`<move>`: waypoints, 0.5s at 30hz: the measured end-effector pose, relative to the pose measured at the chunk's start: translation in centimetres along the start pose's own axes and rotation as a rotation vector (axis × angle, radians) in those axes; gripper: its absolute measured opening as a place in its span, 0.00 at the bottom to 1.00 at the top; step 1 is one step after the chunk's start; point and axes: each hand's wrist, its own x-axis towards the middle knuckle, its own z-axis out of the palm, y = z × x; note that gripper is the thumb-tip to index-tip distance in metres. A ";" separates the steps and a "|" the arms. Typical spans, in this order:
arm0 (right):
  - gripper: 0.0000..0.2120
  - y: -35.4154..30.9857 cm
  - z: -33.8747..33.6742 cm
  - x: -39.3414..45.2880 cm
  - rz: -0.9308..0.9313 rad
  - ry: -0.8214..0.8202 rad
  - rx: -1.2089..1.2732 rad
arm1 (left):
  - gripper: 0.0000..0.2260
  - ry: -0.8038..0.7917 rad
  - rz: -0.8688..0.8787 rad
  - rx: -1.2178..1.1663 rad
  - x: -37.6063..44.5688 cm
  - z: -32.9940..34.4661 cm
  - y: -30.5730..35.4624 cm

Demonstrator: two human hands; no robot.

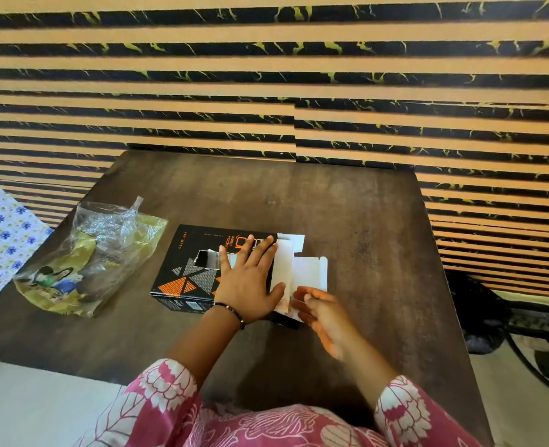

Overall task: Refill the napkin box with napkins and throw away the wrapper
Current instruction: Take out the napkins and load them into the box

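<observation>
On the dark table (347, 221), near its middle: the black napkin box (189, 272), lying flat, slot upward, right end open with white flaps (310, 269) folded out and a pale stack of napkins (281, 266) showing in the mouth. Flat on the box top: left hand (250, 279), fingers straight and spread, pressing down, gripping nothing. Just beside the open end: right hand (318, 312), blurred, fingers loosely extended toward the near flap; contact and grip impossible to tell. Well to the left, near the table edge: the crumpled clear-and-yellow wrapper (89, 256), apart from the box, not yet thrown away.

Handling, as a judgement: thin card box, light, stiff along the edges but easy to dent across the broad top; best steadied with a flat palm, as now, and lifted by the long sides. Flaps creased and springy, best taken at the free edge and tucked one by one. Napkins soft, compressible, prone to snag on a closing flap. Wrapper nearly weightless, slippery, crackly; best gathered in a fist at its bunched upper part.
</observation>
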 end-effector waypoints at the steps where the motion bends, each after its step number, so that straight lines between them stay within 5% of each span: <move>1: 0.13 0.1 0.4 0.0 0.007 -0.025 0.014 | 0.34 -0.005 0.004 0.009 0.0 0.1 -0.1; 6: 0.16 -0.6 2.8 -0.5 0.064 -0.122 -0.112 | 0.31 -0.014 0.042 0.040 0.0 0.0 -0.4; 12: 0.15 -1.2 3.3 0.1 0.046 0.055 -0.014 | 0.27 -0.082 0.132 -0.041 -0.2 -0.9 -1.6; 15: 0.17 -1.1 4.3 0.0 0.027 -0.012 -0.150 | 0.27 -0.050 0.206 -0.072 0.0 -1.7 -3.2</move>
